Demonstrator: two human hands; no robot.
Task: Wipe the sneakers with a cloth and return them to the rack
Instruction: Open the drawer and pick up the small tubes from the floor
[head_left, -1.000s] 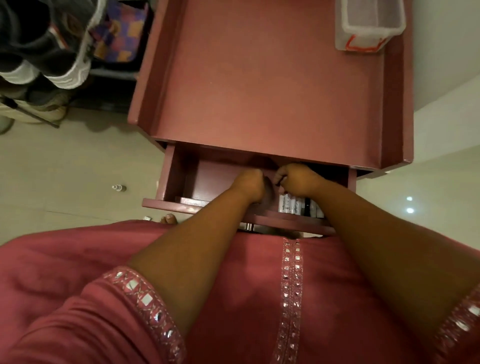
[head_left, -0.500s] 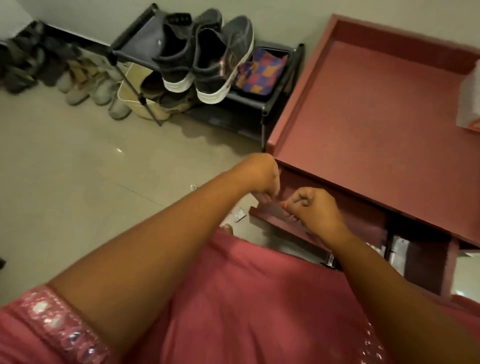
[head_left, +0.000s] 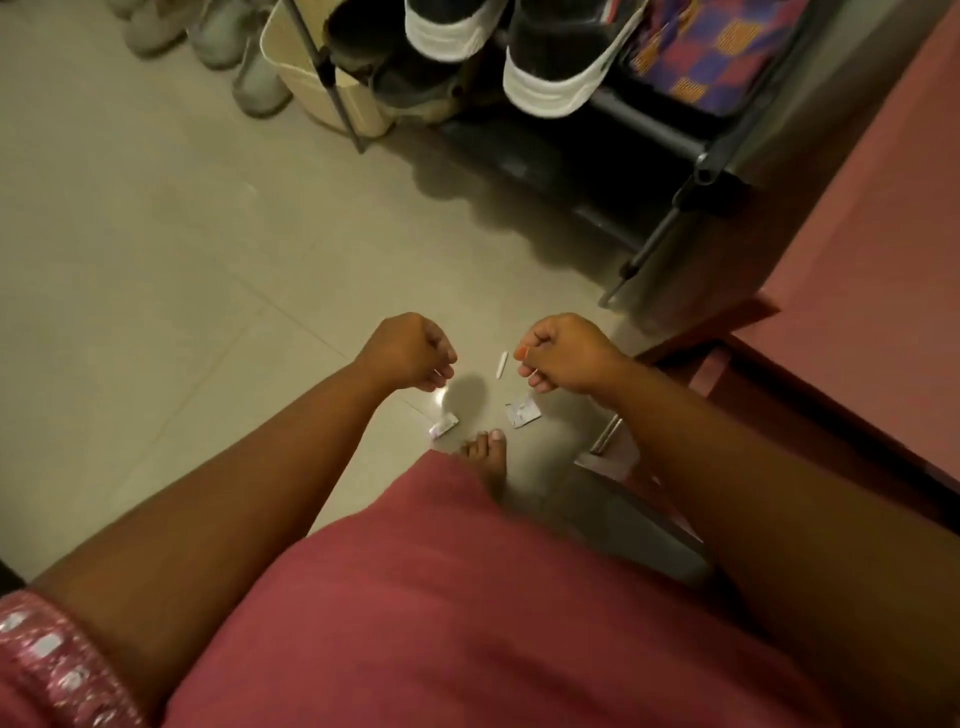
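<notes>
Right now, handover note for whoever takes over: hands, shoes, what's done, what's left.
Left hand: fingers curled, seems to hold nothing.
Right hand: fingers curled; a thin pale sliver shows under them, cannot tell what.
Sneakers: both on the rack, top shelf, toes over the front edge.
Cloth: the only candidate is a patterned fabric beside the sneakers.
Floor: small paper scraps below the hands.
Done: nothing visible.
Left: fetch a cloth, take sneakers down, wipe, return.

Two dark sneakers (head_left: 550, 57) with white soles sit on the one black rack (head_left: 696, 161), beside one checked cloth (head_left: 696, 57). On the floor before that rack lie two torn wrappers (head_left: 522, 414) and one small white stick (head_left: 502, 365). Two hands (head_left: 410, 351) show.
</notes>
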